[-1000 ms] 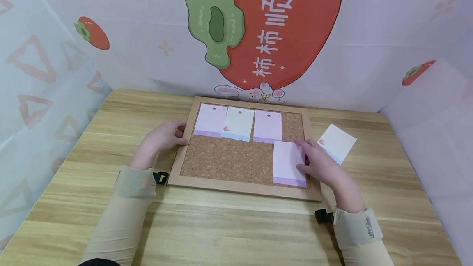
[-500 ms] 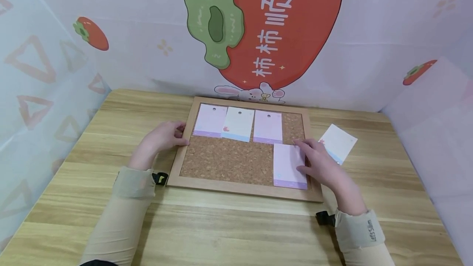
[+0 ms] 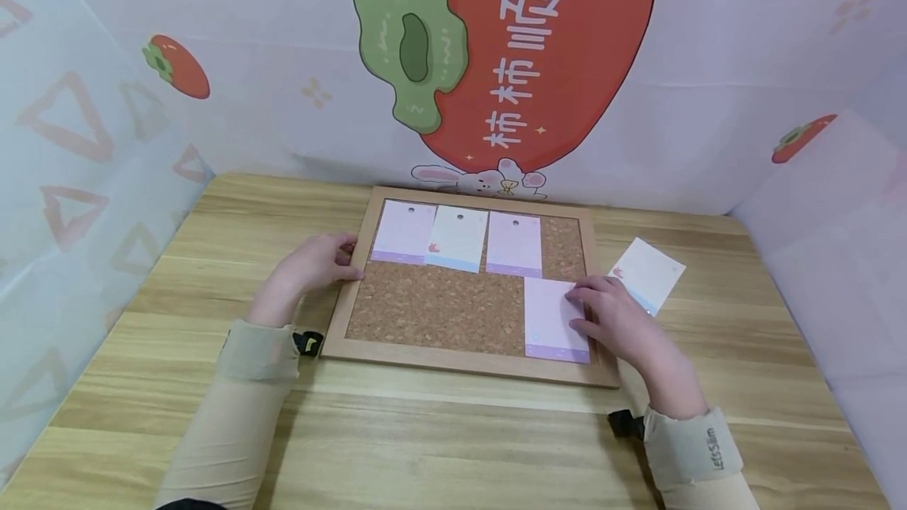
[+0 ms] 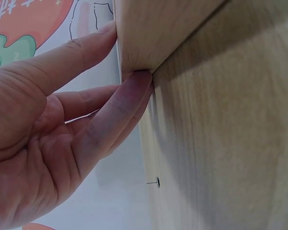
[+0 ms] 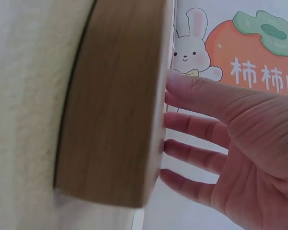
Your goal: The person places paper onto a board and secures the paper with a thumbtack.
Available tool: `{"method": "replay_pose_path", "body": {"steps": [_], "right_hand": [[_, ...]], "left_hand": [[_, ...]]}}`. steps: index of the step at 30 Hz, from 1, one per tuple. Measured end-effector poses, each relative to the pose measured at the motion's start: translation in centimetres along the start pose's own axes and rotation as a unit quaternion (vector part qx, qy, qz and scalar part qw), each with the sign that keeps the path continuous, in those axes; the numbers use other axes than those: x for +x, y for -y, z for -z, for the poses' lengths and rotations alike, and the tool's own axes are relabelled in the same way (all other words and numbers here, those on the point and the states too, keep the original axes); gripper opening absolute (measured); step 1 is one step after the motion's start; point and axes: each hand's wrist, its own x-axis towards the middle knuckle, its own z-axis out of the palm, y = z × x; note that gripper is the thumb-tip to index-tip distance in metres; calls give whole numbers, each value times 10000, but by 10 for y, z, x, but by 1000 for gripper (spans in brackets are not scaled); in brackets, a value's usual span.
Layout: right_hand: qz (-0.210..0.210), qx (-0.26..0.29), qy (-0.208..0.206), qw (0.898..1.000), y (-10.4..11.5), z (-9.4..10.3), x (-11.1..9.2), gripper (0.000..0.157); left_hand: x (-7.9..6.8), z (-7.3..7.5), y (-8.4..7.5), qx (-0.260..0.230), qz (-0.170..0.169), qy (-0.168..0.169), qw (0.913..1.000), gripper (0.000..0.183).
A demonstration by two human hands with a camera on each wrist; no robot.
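1. We see the cork board (image 3: 439, 309) lying flat on the table (image 3: 453, 447); a pale wooden frame runs round it.
2. Our left hand (image 3: 309, 262) grips the frame's left side, thumb and fingers closed on its edge; in the left wrist view a pin (image 4: 157, 182) shows near the fingers, its point free.
3. Our right hand (image 3: 622, 317) is partly open, fingers only gently bent; its thumb and fingertips rest on the right part of the lower lilac card (image 3: 553, 317); we cannot tell whether they hold anything small.
4. That card lies at the board's lower right; its purple strip faces us.
5. Along the upper part we find three cards side by side: a left lilac card (image 3: 402, 233), a white card (image 3: 457, 238) and a third lilac card (image 3: 513, 244); each bears a dark round pin head near its top.
6. Right of the board, a loose white card (image 3: 652, 270) lies askew, partly hidden by our right hand.
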Motion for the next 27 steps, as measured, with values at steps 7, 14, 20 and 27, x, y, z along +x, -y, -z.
{"method": "replay_pose_path", "body": {"steps": [7, 14, 20, 27], "right_hand": [[397, -61, -64, 9992, 0, 0, -13, 47], [407, 202, 117, 9989, -2, -3, -19, 50], [339, 167, 300, 9988, -1, -3, -23, 55], [328, 296, 382, 9983, -4, -3, -29, 58]], "left_hand": [[-1, -1, -1, -31, 56, 8, 10000, 70], [-2, -1, 1, -73, -31, -39, 10000, 67], [-3, -2, 1, -84, -57, -70, 9999, 66], [-4, -3, -1, -60, -42, -57, 10000, 67]]}}
